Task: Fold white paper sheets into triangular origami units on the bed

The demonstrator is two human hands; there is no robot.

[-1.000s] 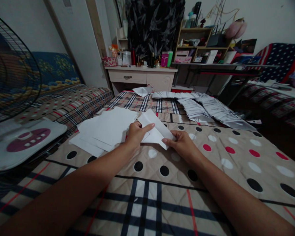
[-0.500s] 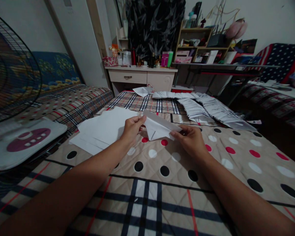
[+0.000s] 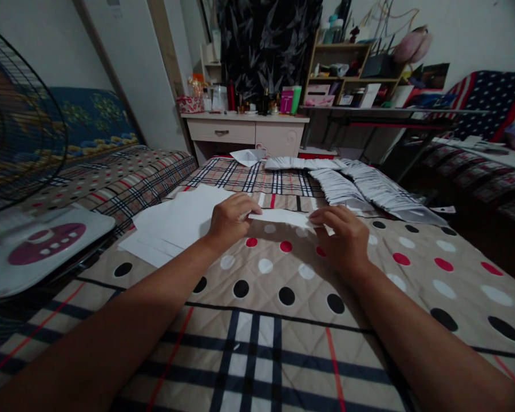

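Between my two hands a folded sheet of white paper [image 3: 282, 216] is held level just above the bedspread, showing as a narrow strip. My left hand [image 3: 233, 219] pinches its left end, fingers closed. At the right end my right hand [image 3: 342, 232] grips it between thumb and fingers. Left of my hands, loose white sheets [image 3: 175, 220] lie spread in an overlapping pile, the nearest of them just behind my left hand. Farther back on the right are rows of folded white papers [image 3: 375, 191], packed close together. A single folded piece [image 3: 246, 157] rests at the far edge.
The bedspread [image 3: 264, 349] has dots and plaid bands. A fan [image 3: 17, 126] and its white base [image 3: 47, 246] stand at the left. Beyond the bed are a white dresser [image 3: 223, 130] with bottles and a wooden shelf [image 3: 343, 54].
The folded paper has turned from showing its broad, pointed face to a thin edge-on strip. Both hands have rolled over it, with their backs now more upward.
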